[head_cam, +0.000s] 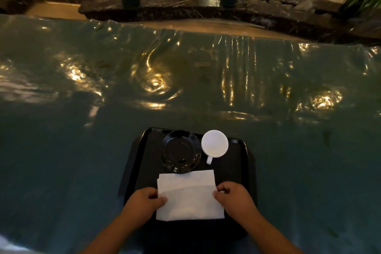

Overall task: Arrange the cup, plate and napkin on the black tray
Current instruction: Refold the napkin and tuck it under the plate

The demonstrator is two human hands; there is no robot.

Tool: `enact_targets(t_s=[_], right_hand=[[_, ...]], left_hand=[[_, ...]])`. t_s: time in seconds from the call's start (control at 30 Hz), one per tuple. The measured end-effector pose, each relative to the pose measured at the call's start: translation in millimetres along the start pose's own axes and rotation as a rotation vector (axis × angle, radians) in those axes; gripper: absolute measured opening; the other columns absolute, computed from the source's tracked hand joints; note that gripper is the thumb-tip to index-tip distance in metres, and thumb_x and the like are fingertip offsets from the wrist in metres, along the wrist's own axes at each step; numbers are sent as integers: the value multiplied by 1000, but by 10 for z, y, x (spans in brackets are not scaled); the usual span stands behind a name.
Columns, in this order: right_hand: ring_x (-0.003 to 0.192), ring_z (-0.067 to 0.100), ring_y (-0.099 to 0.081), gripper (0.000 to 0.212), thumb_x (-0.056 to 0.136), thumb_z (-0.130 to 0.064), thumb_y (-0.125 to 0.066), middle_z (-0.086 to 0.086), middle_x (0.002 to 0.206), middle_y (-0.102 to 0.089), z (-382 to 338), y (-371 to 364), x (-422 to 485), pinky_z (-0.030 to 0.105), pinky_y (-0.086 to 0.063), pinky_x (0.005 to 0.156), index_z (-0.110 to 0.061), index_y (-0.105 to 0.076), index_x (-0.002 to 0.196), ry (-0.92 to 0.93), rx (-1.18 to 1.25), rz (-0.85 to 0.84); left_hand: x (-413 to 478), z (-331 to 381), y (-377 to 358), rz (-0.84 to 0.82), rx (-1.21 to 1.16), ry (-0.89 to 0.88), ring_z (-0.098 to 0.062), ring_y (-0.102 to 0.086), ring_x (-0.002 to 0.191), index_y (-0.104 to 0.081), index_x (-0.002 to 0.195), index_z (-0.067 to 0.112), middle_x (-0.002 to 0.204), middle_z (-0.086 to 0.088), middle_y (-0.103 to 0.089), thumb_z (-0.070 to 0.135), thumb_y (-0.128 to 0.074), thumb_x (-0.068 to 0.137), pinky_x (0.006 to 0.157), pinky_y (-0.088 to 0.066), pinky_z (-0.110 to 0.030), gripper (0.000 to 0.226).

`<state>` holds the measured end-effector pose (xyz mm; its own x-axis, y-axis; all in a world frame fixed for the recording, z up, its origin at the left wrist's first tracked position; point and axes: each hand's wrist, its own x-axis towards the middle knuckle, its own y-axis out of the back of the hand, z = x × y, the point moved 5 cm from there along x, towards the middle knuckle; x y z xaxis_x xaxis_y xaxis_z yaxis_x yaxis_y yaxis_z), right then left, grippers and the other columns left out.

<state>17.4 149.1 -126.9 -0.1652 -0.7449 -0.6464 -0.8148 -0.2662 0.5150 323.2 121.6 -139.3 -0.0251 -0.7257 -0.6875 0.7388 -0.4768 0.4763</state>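
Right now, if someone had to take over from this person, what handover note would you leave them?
Left hand: pinching the left edge of the white napkin.
Right hand: pinching the napkin's right edge.
Napkin: lies on the near half of the black tray, its far edge just reaching the black plate.
Plate: on the tray's far half, empty.
White cup: upright, right of the plate, handle toward the person.
Done: all three items are on the tray.
Left: probably square the napkin, let go; maybe set the cup on the plate.

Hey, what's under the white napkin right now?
The napkin lies on the black tray, held by the left hand and right hand. Its far edge touches or slightly overlaps the black plate. Anything else beneath is hidden.
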Motion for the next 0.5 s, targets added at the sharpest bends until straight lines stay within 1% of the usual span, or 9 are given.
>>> enact_targets(t_s=[0.1, 0.17, 0.2, 0.23, 0.27, 0.3, 0.37, 0.43, 0.5], right_hand=[[65, 7, -63, 14, 89, -28, -78, -4, 74, -70, -117, 95, -119, 21, -48, 61, -25, -73, 77, 48, 149, -63], [49, 4, -57, 15, 91, -25, -78, -3, 65, -68, -223, 202, -241, 19, -45, 49, -29, -73, 77, 96, 235, -105], [42, 7, -53, 16, 92, -24, -77, -1, 61, -65, -278, 263, -304, 20, -42, 43, -31, -72, 79, 115, 277, -124], [38, 12, -51, 16, 93, -24, -76, 2, 58, -64, -336, 328, -366, 22, -42, 41, -32, -71, 80, 131, 312, -143], [39, 17, -51, 16, 94, -22, -74, 6, 57, -64, -402, 392, -425, 24, -44, 42, -31, -71, 81, 145, 347, -161], [40, 20, -52, 17, 95, -20, -73, 9, 58, -65, -469, 461, -479, 26, -46, 43, -29, -70, 82, 164, 386, -171], [44, 26, -55, 19, 96, -11, -71, 15, 63, -69, -614, 605, -565, 31, -50, 45, -24, -70, 82, 215, 488, -161], [48, 28, -59, 21, 95, -6, -71, 19, 67, -71, -747, 751, -629, 32, -53, 47, -22, -71, 82, 271, 579, -124], [56, 28, -65, 7, 91, -12, -74, 21, 72, -72, -839, 866, -689, 32, -56, 53, -19, -73, 87, 326, 632, -112]], left_hand=[[-140, 145, 88, -75, -124, -18, -2, -55, 47, -69, 73, 16, 57, 6, -65, 28, -80, 86, 47, -43, -23, 21], [-268, 281, 161, -133, -205, -33, -6, -51, 44, -71, 77, 20, 55, 6, -62, 30, -79, 87, 42, -40, -24, 15], [-338, 362, 201, -149, -239, -54, -8, -50, 43, -72, 79, 23, 55, 5, -61, 31, -78, 85, 41, -40, -25, 12], [-404, 444, 248, -151, -266, -78, -10, -50, 44, -73, 82, 25, 55, 3, -60, 31, -78, 83, 41, -41, -27, 8], [-464, 523, 296, -145, -292, -100, -12, -53, 45, -74, 86, 27, 56, 1, -61, 29, -78, 84, 42, -44, -28, 5], [-515, 607, 345, -137, -315, -124, -15, -57, 47, -75, 89, 29, 58, -1, -64, 25, -77, 86, 45, -48, -29, 6], [-612, 791, 442, -127, -381, -184, -22, -63, 53, -76, 96, 34, 67, -6, -70, 19, -76, 86, 51, -54, -32, 18], [-684, 940, 543, -102, -445, -249, -24, -65, 54, -75, 99, 39, 75, -9, -74, 23, -76, 78, 52, -56, -33, 27], [-722, 1012, 627, -61, -457, -294, -21, -66, 55, -73, 103, 47, 78, -8, -75, 33, -77, 71, 51, -55, -31, 35]])
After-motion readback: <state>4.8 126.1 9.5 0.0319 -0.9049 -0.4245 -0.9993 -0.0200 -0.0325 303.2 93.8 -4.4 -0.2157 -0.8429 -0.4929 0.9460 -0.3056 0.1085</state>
